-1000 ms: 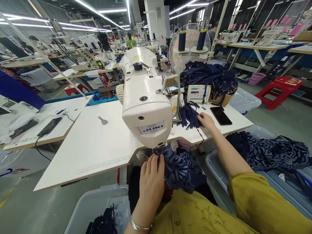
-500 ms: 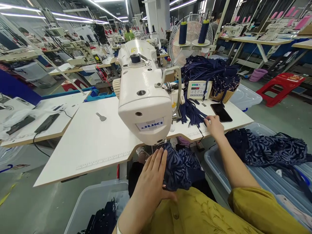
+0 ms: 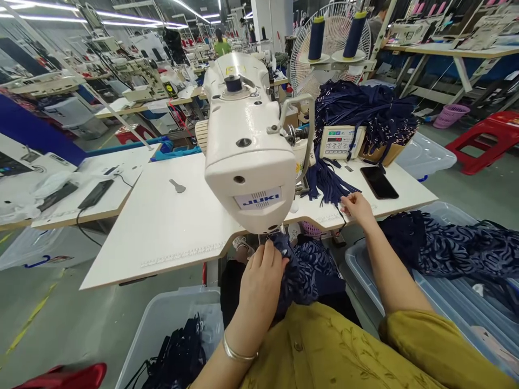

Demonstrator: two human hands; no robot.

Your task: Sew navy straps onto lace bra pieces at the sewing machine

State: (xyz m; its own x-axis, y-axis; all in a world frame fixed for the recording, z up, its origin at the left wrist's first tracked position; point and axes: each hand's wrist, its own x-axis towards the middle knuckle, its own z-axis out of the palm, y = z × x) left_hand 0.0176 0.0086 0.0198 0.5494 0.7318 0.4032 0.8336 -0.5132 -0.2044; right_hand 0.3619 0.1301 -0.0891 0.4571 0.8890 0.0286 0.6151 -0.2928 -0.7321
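Observation:
A navy garment with a wavy pattern [image 3: 310, 265] hangs from under the needle of the white sewing machine [image 3: 249, 156] down to my lap. My left hand [image 3: 261, 283] grips its edge just below the needle, fingers curled and thumb on the cloth; the fingertips are partly hidden. On the table's right side, my right hand [image 3: 359, 209] pinches the end of a navy strap [image 3: 344, 190] at the front of a loose bunch. That bunch trails from a large heap of navy straps [image 3: 360, 108] behind the control panel [image 3: 340, 143].
A black phone [image 3: 379, 182] lies right of my right hand. A grey metal piece [image 3: 177, 186] rests on the white tabletop [image 3: 170, 227]. Plastic bins [image 3: 162, 308] with dark pieces stand at left and right, the right one bearing more patterned cloth [image 3: 458, 251]. Thread cones [image 3: 316, 39] rise behind.
My left hand has gone from flat, stretched fingers to a curled grip on the garment. My right hand has closed its fingers at the strap ends. The view has shifted slightly.

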